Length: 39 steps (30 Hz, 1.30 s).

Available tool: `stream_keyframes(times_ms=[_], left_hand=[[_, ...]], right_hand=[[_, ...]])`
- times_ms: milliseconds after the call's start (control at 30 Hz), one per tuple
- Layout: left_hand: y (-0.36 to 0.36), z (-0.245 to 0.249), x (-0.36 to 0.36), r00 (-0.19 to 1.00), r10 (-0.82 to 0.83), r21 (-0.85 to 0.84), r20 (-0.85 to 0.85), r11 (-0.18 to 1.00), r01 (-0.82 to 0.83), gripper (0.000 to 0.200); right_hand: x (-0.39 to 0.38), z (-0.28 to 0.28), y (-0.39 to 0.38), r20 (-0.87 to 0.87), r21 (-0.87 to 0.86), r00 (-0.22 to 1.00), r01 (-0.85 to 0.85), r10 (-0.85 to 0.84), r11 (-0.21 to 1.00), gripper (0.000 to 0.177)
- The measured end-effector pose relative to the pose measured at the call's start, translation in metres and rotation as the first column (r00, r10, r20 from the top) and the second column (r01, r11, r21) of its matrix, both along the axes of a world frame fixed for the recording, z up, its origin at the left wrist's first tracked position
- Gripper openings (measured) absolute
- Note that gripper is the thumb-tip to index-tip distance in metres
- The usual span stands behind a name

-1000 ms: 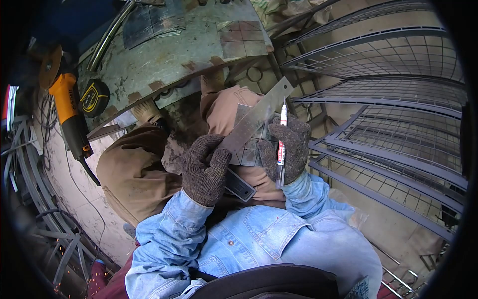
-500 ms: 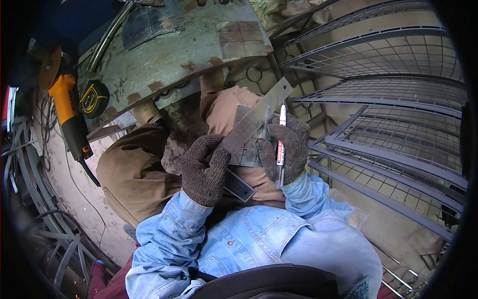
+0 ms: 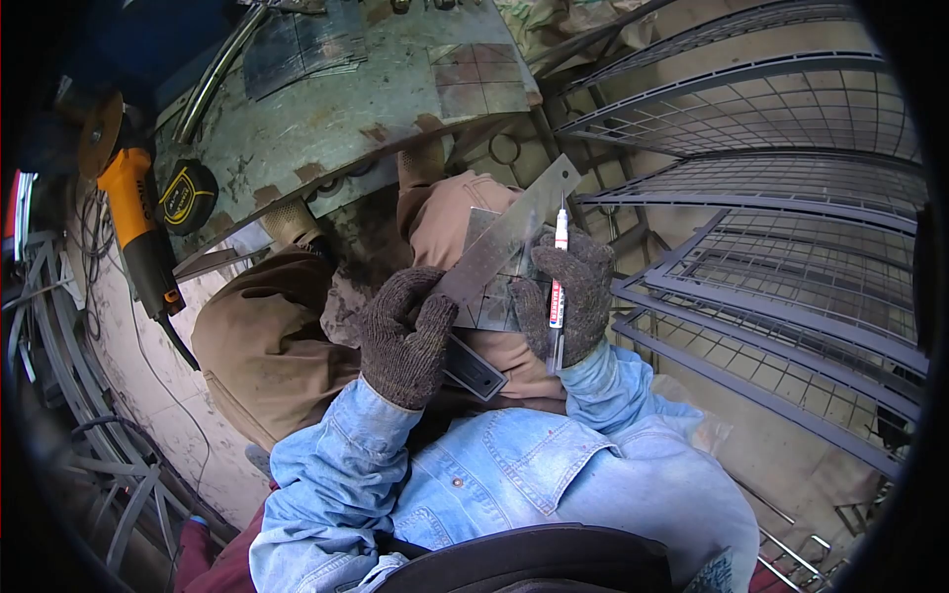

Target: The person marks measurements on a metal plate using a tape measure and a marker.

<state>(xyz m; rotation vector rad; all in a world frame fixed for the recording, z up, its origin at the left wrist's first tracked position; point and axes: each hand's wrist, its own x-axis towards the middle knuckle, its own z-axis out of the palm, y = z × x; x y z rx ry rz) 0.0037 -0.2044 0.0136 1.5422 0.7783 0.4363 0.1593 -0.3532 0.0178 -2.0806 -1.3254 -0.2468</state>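
My left hand (image 3: 405, 336), in a dark knitted glove, is closed on a metal try square (image 3: 526, 215). The square's blade slants up to the right, and its dark stock sticks out below the glove over my thigh. A thin metal plate (image 3: 494, 310) with drawn lines lies on my lap, partly covered by the blade. In my right hand (image 3: 585, 287), gloved alike, a white and red marker (image 3: 560, 237) stands tip up between thumb and fingers. The marker's tip overlaps the far end of the blade in this view. The right fingers are also right at the plate's edge.
Ahead stands a worn metal table (image 3: 346, 114) with marked sheets (image 3: 474, 79) and a shiny tube (image 3: 219, 74). An orange angle grinder (image 3: 129, 193) and a tape measure (image 3: 188, 196) are at its left. Grey wire-mesh racks (image 3: 781, 198) fill the right side. Metal frames (image 3: 133, 509) lie left.
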Motion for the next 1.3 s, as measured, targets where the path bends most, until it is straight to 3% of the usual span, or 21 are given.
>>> stream_keyframes(times_ms=[467, 767, 967, 1067, 1300], left_hand=[[-0.0012, 0.0011, 0.0031, 0.997, 0.071, 0.019, 0.014, 0.997, -0.071, 0.026], [0.0014, 0.0028, 0.0028, 0.999, 0.051, 0.068, -0.007, 0.996, -0.051, 0.027], [0.0031, 0.0044, 0.0024, 0.999, 0.042, -0.004, 0.002, 0.999, -0.042, 0.027], [0.0025, 0.0013, -0.0019, 0.999, -0.034, 0.036, -0.014, 0.999, 0.035, 0.026], [-0.0026, -0.0015, 0.0013, 0.998, 0.055, 0.012, 0.009, 0.998, -0.055, 0.025]], right_hand=[[0.0001, -0.0004, -0.0009, 0.007, -0.012, 1.000, -0.001, 0.001, 1.000, 0.040], [0.0004, 0.0018, 0.0007, 0.000, -0.009, 1.000, -0.009, 0.009, 1.000, 0.040], [0.0007, 0.0048, 0.0014, -0.006, -0.042, 1.000, 0.000, -0.001, 0.999, 0.040], [0.0007, 0.0034, 0.0015, -0.011, -0.012, 1.000, -0.006, 0.006, 1.000, 0.040], [0.0002, 0.0013, 0.0004, 0.011, -0.021, 1.000, 0.002, -0.002, 1.000, 0.040]])
